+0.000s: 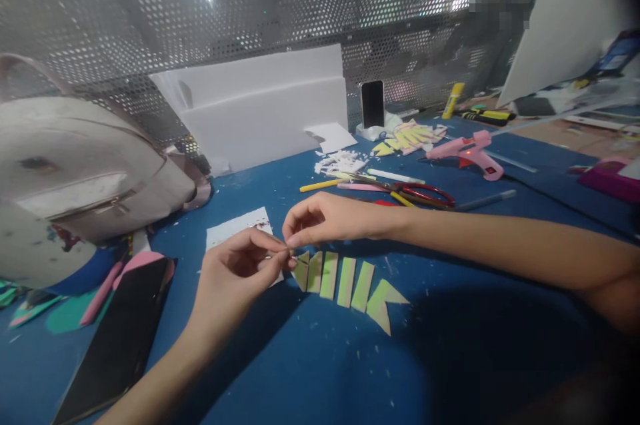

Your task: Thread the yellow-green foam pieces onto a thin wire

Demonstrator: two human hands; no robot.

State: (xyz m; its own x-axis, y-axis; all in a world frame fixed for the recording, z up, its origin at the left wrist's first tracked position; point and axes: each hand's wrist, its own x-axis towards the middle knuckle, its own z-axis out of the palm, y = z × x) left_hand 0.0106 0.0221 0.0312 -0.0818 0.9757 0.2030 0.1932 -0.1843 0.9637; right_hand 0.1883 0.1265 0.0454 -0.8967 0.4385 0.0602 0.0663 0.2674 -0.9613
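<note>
Best to pinch lightly with both left hand (235, 272) and right hand (325, 220), and to work by fingertip alone, without tugging the fish-shaped row of green segments (329, 275) out of line over the blue desk (320, 365). See the fingers (273, 270) of both hands drawn together in close pinches; cannot make out any piece between them. Find the row just right of those fingertips, with the tapered end piece (301, 273) nearest, perhaps touching, and the forked tail piece (381, 304) farthest.
</note>
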